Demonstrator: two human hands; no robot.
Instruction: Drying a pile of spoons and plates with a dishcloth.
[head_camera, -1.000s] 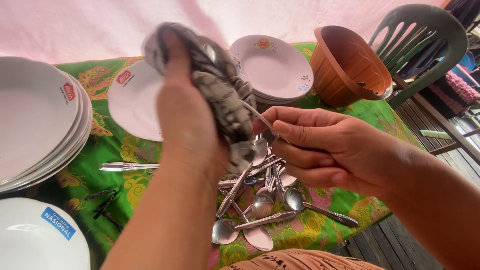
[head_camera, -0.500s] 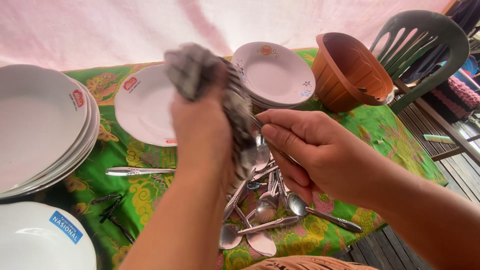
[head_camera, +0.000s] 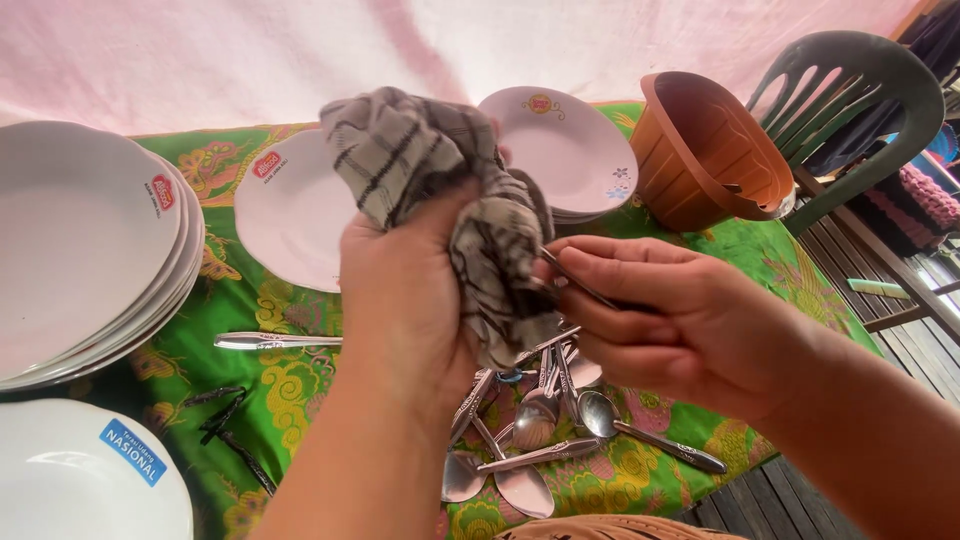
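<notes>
The left hand (head_camera: 405, 300) is clenched in a full grip around a bunched grey checked cloth (head_camera: 440, 170), which spills over the top of the fist and hangs down on the thumb side. The right hand (head_camera: 680, 320) pinches the thin metal handle of a spoon (head_camera: 580, 287) between thumb and fingers, and the far end of that spoon disappears into the folds of the cloth, so its bowl cannot be seen. Both hands are raised above the bench (head_camera: 260, 400), which is covered by a green cloth with yellow and pink flower patterns. Directly under the hands lies a loose heap of steel spoons (head_camera: 540, 430), handles crossing one another. A single piece of cutlery (head_camera: 275, 341) lies apart to the left, near the left forearm. A stack of white plates (head_camera: 80, 250) stands at the left edge, another white plate (head_camera: 70, 480) sits at the lower left corner, one white plate (head_camera: 285, 215) lies behind the left hand, and a further small stack of plates (head_camera: 570, 150) lies beyond the cloth. A brown plastic flowerpot (head_camera: 705, 150) lies tipped on its side at the right, beside a dark green plastic chair (head_camera: 860, 110).
</notes>
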